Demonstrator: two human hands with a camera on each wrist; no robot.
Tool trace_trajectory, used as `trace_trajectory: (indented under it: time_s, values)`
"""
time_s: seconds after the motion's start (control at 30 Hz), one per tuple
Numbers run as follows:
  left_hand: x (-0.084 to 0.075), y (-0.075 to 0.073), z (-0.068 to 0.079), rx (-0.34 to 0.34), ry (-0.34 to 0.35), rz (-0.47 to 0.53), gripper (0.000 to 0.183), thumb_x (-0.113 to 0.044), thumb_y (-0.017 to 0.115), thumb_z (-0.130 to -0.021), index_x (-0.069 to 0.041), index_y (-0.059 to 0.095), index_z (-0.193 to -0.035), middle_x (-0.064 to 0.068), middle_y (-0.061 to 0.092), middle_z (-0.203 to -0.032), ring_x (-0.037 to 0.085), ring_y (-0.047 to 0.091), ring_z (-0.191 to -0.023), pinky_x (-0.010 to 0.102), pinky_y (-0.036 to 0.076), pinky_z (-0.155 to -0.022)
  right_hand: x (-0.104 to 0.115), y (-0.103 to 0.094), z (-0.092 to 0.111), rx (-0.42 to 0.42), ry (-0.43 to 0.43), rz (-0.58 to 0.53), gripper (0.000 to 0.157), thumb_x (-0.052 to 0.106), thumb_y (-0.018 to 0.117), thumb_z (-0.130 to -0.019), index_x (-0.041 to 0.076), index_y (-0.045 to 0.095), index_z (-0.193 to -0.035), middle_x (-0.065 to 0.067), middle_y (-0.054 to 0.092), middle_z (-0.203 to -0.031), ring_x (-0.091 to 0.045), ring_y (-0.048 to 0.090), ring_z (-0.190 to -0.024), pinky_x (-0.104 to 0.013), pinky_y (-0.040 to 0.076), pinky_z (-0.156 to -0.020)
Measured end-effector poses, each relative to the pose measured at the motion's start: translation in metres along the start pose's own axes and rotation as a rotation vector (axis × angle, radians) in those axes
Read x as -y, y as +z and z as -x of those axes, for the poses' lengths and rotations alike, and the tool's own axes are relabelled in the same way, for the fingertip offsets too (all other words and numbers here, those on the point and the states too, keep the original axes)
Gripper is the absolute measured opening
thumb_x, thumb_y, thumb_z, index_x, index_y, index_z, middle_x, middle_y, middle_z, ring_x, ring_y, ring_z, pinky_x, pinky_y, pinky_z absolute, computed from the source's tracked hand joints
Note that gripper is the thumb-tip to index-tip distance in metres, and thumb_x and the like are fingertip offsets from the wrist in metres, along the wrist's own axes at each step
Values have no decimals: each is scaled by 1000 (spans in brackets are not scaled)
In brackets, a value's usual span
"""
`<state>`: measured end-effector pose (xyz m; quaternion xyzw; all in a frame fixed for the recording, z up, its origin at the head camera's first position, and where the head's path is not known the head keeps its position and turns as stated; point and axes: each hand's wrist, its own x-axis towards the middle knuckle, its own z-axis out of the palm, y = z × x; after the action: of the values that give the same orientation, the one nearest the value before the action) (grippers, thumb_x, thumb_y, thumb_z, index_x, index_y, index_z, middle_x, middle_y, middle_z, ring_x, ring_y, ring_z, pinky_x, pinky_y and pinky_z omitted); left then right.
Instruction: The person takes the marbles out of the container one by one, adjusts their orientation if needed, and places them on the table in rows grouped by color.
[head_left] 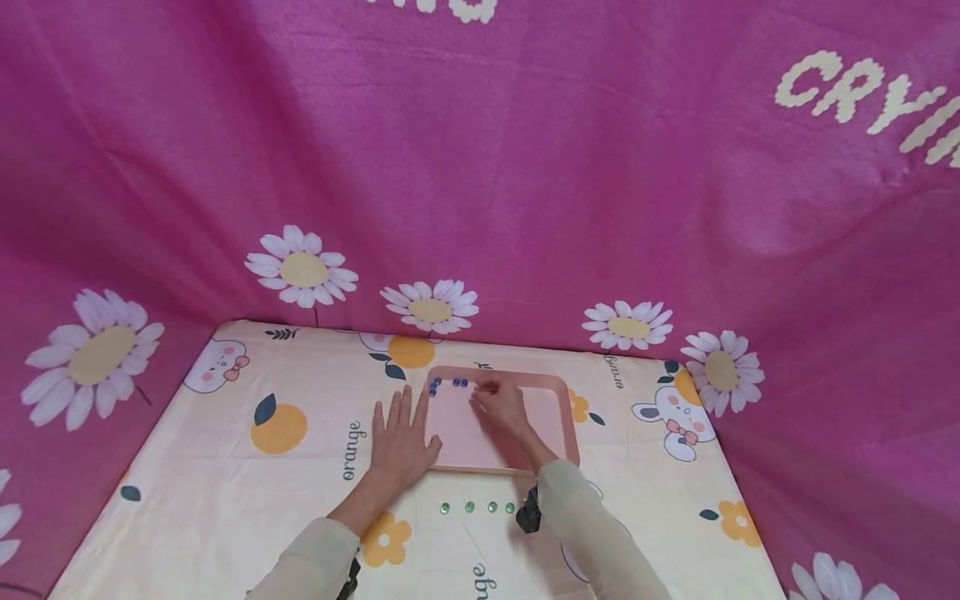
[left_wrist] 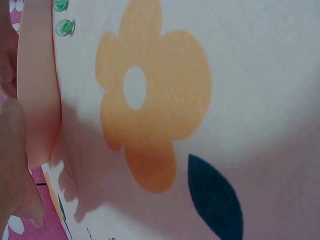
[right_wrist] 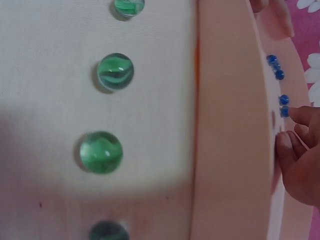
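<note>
- A pink rectangular tray sits on a cream tablecloth printed with oranges and rabbits, before a magenta curtain with daisies.
- The left hand is released, its fingers straight and spread at the tray's left edge; whether it presses, I cannot tell.
- The right hand reaches inside, near the far wall, fingers bent, one fingertip at or just beside a blue marble; whether it grasps anything, I cannot tell.
- Blue glass marbles lie inside along the far wall: a pair by the right hand, about three in the far left corner.
- Four green-swirled marbles stand in a spaced row on the cloth, outside the near wall.
- Risks, as I judge: a fingertip nudge could roll the blue pair apart; the dark wrist device, near the rightmost green marble, could knock it away; a bumped tray could scatter the blue ones.
</note>
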<state>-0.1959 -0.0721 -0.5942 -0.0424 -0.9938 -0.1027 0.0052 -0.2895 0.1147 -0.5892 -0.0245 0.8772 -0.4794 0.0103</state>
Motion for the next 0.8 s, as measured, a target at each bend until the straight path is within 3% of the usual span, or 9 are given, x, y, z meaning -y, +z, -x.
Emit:
trace_trajectory:
  time_s: [0.1,0.33,0.8]
  values:
    - [0,-1,0,-1,-1,11,83,-51,53,-95,-11,20,-160,19,14,-164,37,12,-150,59,2,-118,-3,6,-1,-21,15,-1,15,2,74,-86,1,74,-100,-9,72,-92,-21,66,-84,-35,57,-78]
    - [-1,-3,1,-10,-2,15,84,-51,55,-95,-11,21,-160,19,15,-164,37,13,-150,58,2,-118,-3,12,-3,-75,-43,-9,17,0,70,-84,-1,76,-100,-8,70,-91,-18,62,-78,-32,57,-72]
    - [-1,-1,0,6,-5,14,83,-52,52,-95,-12,20,-161,18,15,-164,36,11,-150,58,1,-118,5,18,-9,-62,29,10,8,-2,69,-88,1,76,-92,-7,67,-82,-17,58,-73,-26,50,-63]
